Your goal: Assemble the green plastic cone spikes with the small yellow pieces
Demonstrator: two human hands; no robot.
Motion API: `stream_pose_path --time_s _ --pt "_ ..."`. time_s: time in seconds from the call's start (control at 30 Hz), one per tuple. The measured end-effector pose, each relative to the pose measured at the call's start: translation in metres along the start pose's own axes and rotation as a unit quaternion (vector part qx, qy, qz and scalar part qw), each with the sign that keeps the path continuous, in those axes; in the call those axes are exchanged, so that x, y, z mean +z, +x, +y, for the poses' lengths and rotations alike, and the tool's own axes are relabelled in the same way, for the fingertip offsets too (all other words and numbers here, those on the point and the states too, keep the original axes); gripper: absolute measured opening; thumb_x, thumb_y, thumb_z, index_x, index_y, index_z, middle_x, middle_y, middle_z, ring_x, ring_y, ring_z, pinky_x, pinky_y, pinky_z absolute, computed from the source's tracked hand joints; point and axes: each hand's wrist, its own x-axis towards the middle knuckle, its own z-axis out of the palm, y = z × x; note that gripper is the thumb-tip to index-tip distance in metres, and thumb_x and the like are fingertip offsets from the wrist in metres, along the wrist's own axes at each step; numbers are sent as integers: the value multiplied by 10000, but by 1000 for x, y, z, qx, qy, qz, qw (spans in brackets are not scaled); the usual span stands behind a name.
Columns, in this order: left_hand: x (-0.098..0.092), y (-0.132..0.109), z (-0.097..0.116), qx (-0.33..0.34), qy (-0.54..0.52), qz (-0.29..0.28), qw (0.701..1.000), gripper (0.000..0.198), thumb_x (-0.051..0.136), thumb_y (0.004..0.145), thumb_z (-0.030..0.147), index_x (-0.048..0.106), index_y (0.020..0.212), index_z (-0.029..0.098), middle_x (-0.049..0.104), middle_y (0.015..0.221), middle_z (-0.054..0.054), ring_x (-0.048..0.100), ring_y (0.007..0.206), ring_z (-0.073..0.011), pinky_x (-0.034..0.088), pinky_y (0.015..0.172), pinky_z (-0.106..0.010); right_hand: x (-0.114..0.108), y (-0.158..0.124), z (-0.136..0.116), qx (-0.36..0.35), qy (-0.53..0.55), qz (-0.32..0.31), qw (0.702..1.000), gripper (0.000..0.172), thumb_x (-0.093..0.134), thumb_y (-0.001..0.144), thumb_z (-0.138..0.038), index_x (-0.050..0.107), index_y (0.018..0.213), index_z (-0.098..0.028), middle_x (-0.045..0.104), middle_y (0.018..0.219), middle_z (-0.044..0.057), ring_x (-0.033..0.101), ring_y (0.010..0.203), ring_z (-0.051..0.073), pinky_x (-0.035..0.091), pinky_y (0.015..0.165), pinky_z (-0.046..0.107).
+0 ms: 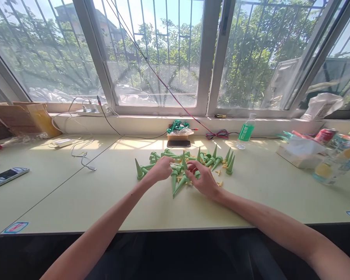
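Note:
A pile of green plastic cone-shaped spikes (179, 189) lies on the table with small yellow plastic pieces (220, 183) among them. My right hand (205, 182) curls its fingers and thumb round the base of an upright green spike (184, 160), its point facing up. Just left of that spike, my left hand (162, 169) is closed above the pile, knuckles upward; whatever its fingers pinch is too small to make out. More spikes stand at the pile's right edge, and one green spike (139, 170) stands at its left end.
Behind the pile are a dark phone (178, 144) and a small box (177, 137) of green material. A bottle with a green label (246, 132) stands back right. At right are a tissue box (299, 151) and a clear bottle (335, 167); a white cable (84, 161) lies left.

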Motion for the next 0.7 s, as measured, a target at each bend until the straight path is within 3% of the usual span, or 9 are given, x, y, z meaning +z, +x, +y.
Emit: stream_pose_path --time_s 0.2,0.37,0.57,0.7 --pt "0 -33 26 56 -49 39 996 363 453 859 178 705 1121 183 652 1200 -95 581 1154 -260 479 970 -358 -2 2 -3 6 5 49 999 278 569 905 -269 516 1172 -210 672 904 35 636 722 155 547 708 302" --pt "9 -35 42 109 -101 2 989 290 581 843 347 731 1035 190 669 1001 -85 625 848 -219 513 674 -292 -4 2 -3 -8 14 83 996 270 578 910 -288 511 1163 -220 671 894 31 645 743 158 553 720 308" --pt "30 -27 37 114 -174 44 977 231 678 775 372 733 884 176 640 917 -59 501 594 -106 399 499 -214 -4 3 2 -11 12 76 997 220 595 904 -304 548 1103 -223 679 876 32 649 749 166 557 736 319" --pt "40 -25 32 110 -239 45 964 251 692 764 377 740 887 164 641 905 -53 428 507 -58 360 456 -197 -3 4 6 -11 13 68 998 181 597 901 -309 577 1054 -216 678 871 36 654 763 172 553 742 317"
